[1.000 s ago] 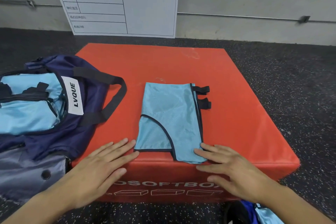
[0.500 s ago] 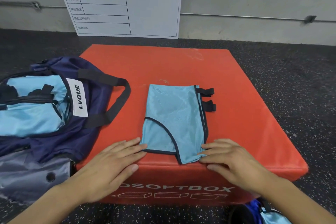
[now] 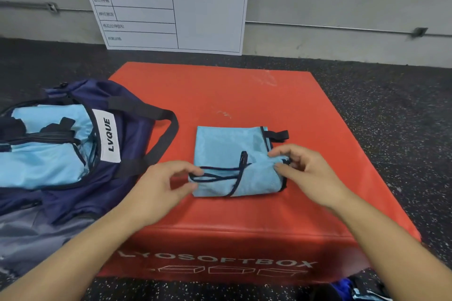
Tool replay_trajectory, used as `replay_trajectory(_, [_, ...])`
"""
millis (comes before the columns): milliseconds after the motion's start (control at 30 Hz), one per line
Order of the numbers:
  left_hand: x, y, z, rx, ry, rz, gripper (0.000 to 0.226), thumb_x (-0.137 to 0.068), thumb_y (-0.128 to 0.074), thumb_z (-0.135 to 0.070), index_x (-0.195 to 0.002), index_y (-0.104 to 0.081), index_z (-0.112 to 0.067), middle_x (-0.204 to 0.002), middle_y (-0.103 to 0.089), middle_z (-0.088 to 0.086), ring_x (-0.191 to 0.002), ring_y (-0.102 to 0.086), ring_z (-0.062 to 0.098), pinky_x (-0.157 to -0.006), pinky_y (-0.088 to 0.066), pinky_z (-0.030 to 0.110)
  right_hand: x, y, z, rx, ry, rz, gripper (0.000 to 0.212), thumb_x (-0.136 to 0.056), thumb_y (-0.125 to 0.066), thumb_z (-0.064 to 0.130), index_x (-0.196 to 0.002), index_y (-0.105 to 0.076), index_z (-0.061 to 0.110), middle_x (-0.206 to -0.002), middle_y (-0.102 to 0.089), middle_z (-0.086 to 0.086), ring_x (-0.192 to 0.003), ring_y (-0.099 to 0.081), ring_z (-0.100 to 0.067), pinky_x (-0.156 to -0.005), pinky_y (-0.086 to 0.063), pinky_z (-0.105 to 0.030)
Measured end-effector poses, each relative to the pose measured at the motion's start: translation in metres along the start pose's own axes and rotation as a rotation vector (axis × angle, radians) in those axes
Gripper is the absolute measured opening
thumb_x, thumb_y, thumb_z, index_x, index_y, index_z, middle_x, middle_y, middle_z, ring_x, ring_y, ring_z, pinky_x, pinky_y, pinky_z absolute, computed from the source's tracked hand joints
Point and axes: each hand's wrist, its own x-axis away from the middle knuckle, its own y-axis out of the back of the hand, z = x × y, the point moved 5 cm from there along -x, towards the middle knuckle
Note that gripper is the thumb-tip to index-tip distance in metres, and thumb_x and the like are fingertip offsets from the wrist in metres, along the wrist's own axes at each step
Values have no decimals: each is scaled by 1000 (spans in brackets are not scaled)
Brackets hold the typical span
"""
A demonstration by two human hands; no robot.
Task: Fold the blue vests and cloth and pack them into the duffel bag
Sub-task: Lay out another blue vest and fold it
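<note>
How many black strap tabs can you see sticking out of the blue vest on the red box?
1: a black strap tab juts from the far right corner of the blue vest on the red box. Another may be hidden beneath the right hand.

duffel bag (image 3: pixel 61 154) cut off at left edge; whiteboard (image 3: pixel 171 2) text too blurred to read

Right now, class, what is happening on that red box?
A person is folding a light blue vest on the red soft box. The left hand and the right hand each pinch one side of the near edge, turned up over the rest. Beside the box, the open navy duffel bag already holds light blue fabric.
</note>
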Motion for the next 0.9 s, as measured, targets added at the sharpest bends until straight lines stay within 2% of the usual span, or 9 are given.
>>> replay_trajectory(100, [-24,-14,25,58,118,-12,31,-86,-73,-7,-102,-73,-33,-80,-66,-12,-73,-60,4,-79,-49,26,-21,-9,-23,44,-116,-84,33,-94,-72,13,-116,-68,37,-85,-62,1,-60,-36,-9,-61,-36,-23])
replay_trajectory(233, [-36,-23,41,154,158,-23,36,-92,-67,-6,-118,-65,-31,-74,-53,-3,-65,-51,8,-71,-46,25,-31,-15,-46,186,-198,-132,39,-89,-78,23,-123,-65,35,-103,-69,12,-70,-57,3,-68,-41,-11])
replay_trajectory(367, [-38,-23,40,215,141,8,26,-99,-62,-19,-119,-64,-36,-82,-66,9,-73,-56,18,-76,-44,22,-31,-13,-38,-46,-247,-102,32,-98,-68,30,-127,-63,42,-88,-73,18,-79,-64,0,-74,-47,-17])
replay_trajectory(433, [-36,-24,36,227,95,119,18,-102,-59,-31,-113,-70,-39,-92,-70,0,-84,-60,3,-81,-43,18,-27,-12,-30,-155,-305,-15,30,-102,-57,40,-131,-62,48,-101,-71,24,-83,-60,2,-77,-46,-18])
replay_trajectory(567, [-26,-31,34,-13,47,247,22,-101,-55,-38,-108,-75,-45,-85,-59,-8,-98,-53,7,-88,-36,14,-14,-10,-22,-133,-328,127,29,-104,-52,40,-128,-69,41,-128,-64,32,-104,-57,16,-91,-40,-15])
replay_trajectory(633, [-25,-31,32,-26,53,209,23,-102,-55,-33,-111,-74,-43,-87,-62,-8,-100,-51,7,-91,-35,15,-9,-15,-23,-21,-322,189,24,-101,-61,34,-121,-74,35,-121,-68,30,-111,-58,17,-97,-40,-9])
replay_trajectory(733, [-28,-27,22,85,58,115,23,-102,-57,-25,-114,-74,-35,-97,-69,-6,-98,-59,8,-90,-40,16,-11,-15,-19,149,-163,34,20,-94,-73,22,-110,-78,33,-91,-67,36,-87,-61,12,-81,-40,-10])
replay_trajectory(833, [-32,-25,20,262,101,7,24,-101,-60,-15,-116,-75,-25,-93,-64,3,-73,-56,9,-71,-43,16,-19,-11,-13,6,-49,-173,25,-92,-74,9,-107,-78,29,-79,-61,26,-72,-53,4,-71,-38,-12])
replay_trajectory(900, [-34,-30,26,295,128,-17,26,-99,-62,-11,-116,-75,-25,-85,-58,1,-64,-46,5,-65,-40,17,-25,-16,-15,-60,-64,-164,28,-92,-72,4,-112,-76,24,-78,-62,29,-74,-56,8,-73,-40,-9])
